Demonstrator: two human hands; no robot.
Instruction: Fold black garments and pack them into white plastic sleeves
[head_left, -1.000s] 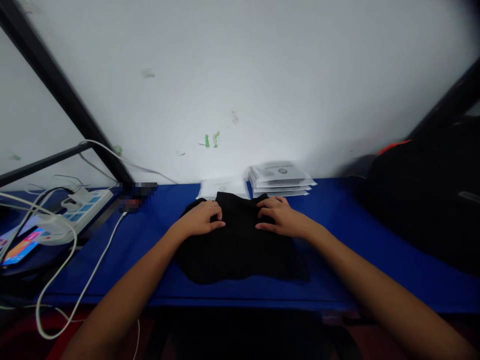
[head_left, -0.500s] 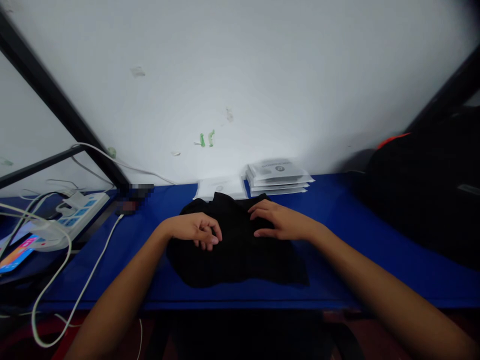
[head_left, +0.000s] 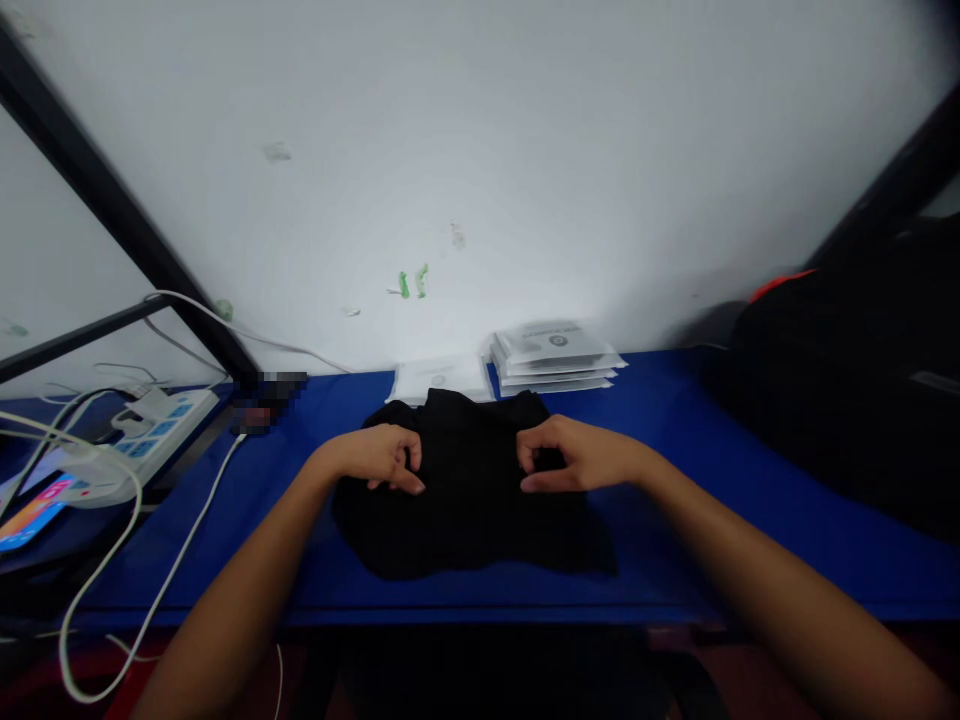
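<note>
A black cloth (head_left: 472, 500) lies bunched on the blue table, its edges uneven. My left hand (head_left: 379, 458) is over the cloth's left side, fingers curled and the thumb a little apart from them. On the right side of the cloth is my right hand (head_left: 574, 455), its fingers bent down and a gap showing between thumb and index finger. Neither hand visibly grips the fabric. Just behind the cloth are a flat white packet (head_left: 441, 378) and a stack of several white packets (head_left: 555, 350).
At the left stand a white power strip (head_left: 161, 435), a lit phone (head_left: 37, 515) and looping white cables (head_left: 202, 530). A large black item (head_left: 847, 400) with a red edge fills the right. The wall (head_left: 525, 150) rises behind the blue table (head_left: 675, 560).
My right hand has moved slightly down and its fingers have curled more. My left hand has shifted a little left, fingers bent further. The cloth has barely moved.
</note>
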